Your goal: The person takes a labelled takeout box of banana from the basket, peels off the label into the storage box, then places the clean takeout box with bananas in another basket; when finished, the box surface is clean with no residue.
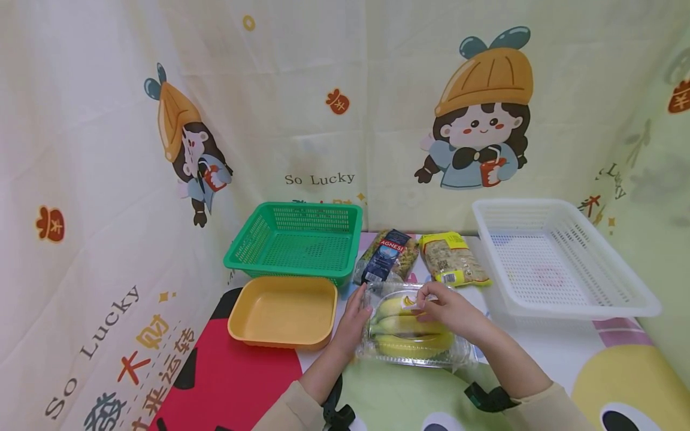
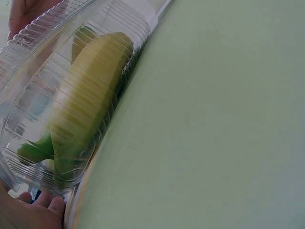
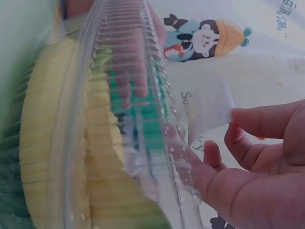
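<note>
A clear plastic clamshell box [image 1: 465, 353] of yellow bananas [image 1: 415, 346] sits on the table in front of me. My left hand [image 1: 351, 320] holds the box at its left side; in the left wrist view its fingertips [image 2: 56, 205] are right at the box's end. Over the lid, my right hand [image 1: 450, 308] pinches a small white label [image 3: 209, 112] between thumb and fingertip. The label's front carries a banana picture in the head view. It stands up from the lid in the right wrist view, where bananas show through the ribbed plastic.
Behind the box lie a bag of pasta [image 1: 390, 254] and a yellow-topped bag [image 1: 453, 260]. At left are a green basket [image 1: 293, 269] and a yellow-orange tub [image 1: 283, 340]. A white basket [image 1: 571, 308] stands at right. A printed curtain [image 1: 366, 143] hangs behind the table.
</note>
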The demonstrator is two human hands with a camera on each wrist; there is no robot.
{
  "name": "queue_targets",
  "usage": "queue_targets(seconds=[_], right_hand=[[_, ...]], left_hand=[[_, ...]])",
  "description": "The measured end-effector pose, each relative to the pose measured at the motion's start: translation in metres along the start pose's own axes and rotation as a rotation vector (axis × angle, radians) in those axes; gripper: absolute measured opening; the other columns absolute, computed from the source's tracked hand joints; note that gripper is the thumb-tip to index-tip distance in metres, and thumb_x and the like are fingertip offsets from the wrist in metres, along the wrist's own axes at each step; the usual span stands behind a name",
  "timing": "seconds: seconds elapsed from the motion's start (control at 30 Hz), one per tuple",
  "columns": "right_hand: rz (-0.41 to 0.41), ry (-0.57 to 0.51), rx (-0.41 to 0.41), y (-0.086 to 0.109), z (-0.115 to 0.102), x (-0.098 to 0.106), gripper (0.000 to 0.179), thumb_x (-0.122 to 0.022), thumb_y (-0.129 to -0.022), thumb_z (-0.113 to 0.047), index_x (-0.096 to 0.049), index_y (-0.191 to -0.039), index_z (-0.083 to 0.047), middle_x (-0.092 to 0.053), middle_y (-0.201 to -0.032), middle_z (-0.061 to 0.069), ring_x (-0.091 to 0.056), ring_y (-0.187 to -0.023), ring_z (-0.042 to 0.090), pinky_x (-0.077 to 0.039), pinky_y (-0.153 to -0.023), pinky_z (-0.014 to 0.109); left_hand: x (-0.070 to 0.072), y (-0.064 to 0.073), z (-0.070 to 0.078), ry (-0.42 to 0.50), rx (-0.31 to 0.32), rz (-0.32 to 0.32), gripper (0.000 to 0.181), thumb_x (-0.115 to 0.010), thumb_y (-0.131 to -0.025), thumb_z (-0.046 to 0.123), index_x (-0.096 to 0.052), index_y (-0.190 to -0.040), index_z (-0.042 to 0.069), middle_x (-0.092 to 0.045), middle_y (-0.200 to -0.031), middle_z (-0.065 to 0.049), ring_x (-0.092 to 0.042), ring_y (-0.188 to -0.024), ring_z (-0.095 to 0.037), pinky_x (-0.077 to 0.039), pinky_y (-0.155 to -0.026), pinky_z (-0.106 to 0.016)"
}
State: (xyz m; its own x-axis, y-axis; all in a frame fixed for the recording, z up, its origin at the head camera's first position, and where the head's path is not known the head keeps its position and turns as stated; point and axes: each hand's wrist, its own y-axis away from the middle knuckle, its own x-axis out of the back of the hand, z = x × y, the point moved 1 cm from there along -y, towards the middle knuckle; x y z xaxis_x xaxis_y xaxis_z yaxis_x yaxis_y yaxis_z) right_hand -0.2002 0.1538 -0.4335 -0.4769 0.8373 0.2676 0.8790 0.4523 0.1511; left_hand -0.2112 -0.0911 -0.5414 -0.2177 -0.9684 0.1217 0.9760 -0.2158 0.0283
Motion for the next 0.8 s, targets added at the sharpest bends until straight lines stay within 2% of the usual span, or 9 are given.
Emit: queue_targets(seconds=[0.13, 0.27, 0.43, 0.53, 0.63, 0.7, 0.8], right_hand=[[0.01, 0.032, 0.003, 0.0, 0.001, 0.002, 0.008, -0.051, -0.101, -0.008, -0.051, -0.099, -0.001, -0.05, -0.12, 0.02, -0.065, -0.11, 0.032, -0.056, -0.094, 0.041], [0.018, 0.083, -0.007, -0.001, 0.003, 0.004, 0.01, -0.057, -0.099, -0.013, -0.056, -0.098, -0.003, -0.056, -0.109, 0.013, -0.062, -0.104, 0.025, -0.054, -0.09, 0.04], [0.093, 0.132, -0.031, -0.004, 0.007, 0.006, 0.016, -0.064, -0.096, -0.024, -0.067, -0.099, -0.009, -0.063, -0.113, 0.007, -0.055, -0.101, 0.022, -0.05, -0.083, 0.038], [0.121, 0.099, -0.052, -0.004, 0.009, 0.008, 0.028, -0.064, -0.095, -0.035, -0.072, -0.108, -0.011, -0.063, -0.127, 0.007, -0.063, -0.107, 0.022, -0.052, -0.093, 0.041], [0.13, -0.016, -0.066, -0.006, 0.011, 0.007, 0.042, -0.055, -0.1, -0.04, -0.071, -0.116, -0.005, -0.061, -0.132, 0.013, -0.068, -0.108, 0.019, -0.052, -0.1, 0.042], [0.14, -0.073, -0.057, -0.007, 0.012, 0.006, 0.047, -0.049, -0.103, -0.039, -0.07, -0.115, 0.001, -0.061, -0.132, 0.017, -0.068, -0.108, 0.019, -0.052, -0.1, 0.042], [0.179, -0.055, -0.054, -0.008, 0.013, 0.006, 0.045, -0.052, -0.101, -0.041, -0.075, -0.105, -0.002, -0.064, -0.126, 0.012, -0.064, -0.113, 0.018, -0.055, -0.097, 0.036]], left_hand=[[-0.001, 0.001, 0.002, -0.003, 0.01, 0.002, 0.061, -0.043, -0.103, 0.036, -0.02, -0.159, 0.028, -0.011, -0.167, 0.0, -0.006, -0.154, -0.029, -0.01, -0.121, -0.062], [-0.001, 0.001, 0.003, 0.021, -0.033, -0.018, 0.062, -0.043, -0.104, 0.031, -0.017, -0.16, 0.021, -0.008, -0.167, -0.006, -0.007, -0.154, -0.032, -0.013, -0.121, -0.06], [-0.002, 0.0, 0.003, 0.031, -0.051, -0.016, 0.061, -0.043, -0.104, 0.028, -0.018, -0.159, 0.019, -0.009, -0.166, -0.008, -0.01, -0.154, -0.032, -0.015, -0.122, -0.057], [-0.002, 0.0, 0.002, 0.024, -0.045, -0.008, 0.061, -0.043, -0.104, 0.028, -0.019, -0.159, 0.02, -0.01, -0.166, -0.006, -0.011, -0.153, -0.032, -0.015, -0.122, -0.057], [-0.002, 0.0, 0.002, 0.017, -0.054, -0.007, 0.061, -0.043, -0.104, 0.028, -0.019, -0.159, 0.02, -0.01, -0.166, -0.008, -0.012, -0.153, -0.034, -0.015, -0.121, -0.06], [-0.002, 0.0, 0.001, 0.014, -0.056, -0.007, 0.061, -0.043, -0.104, 0.029, -0.019, -0.159, 0.02, -0.01, -0.166, -0.008, -0.012, -0.153, -0.034, -0.015, -0.121, -0.06], [-0.002, 0.0, 0.001, 0.016, -0.052, -0.009, 0.062, -0.043, -0.104, 0.03, -0.019, -0.159, 0.021, -0.011, -0.166, -0.007, -0.012, -0.153, -0.033, -0.015, -0.121, -0.059]])
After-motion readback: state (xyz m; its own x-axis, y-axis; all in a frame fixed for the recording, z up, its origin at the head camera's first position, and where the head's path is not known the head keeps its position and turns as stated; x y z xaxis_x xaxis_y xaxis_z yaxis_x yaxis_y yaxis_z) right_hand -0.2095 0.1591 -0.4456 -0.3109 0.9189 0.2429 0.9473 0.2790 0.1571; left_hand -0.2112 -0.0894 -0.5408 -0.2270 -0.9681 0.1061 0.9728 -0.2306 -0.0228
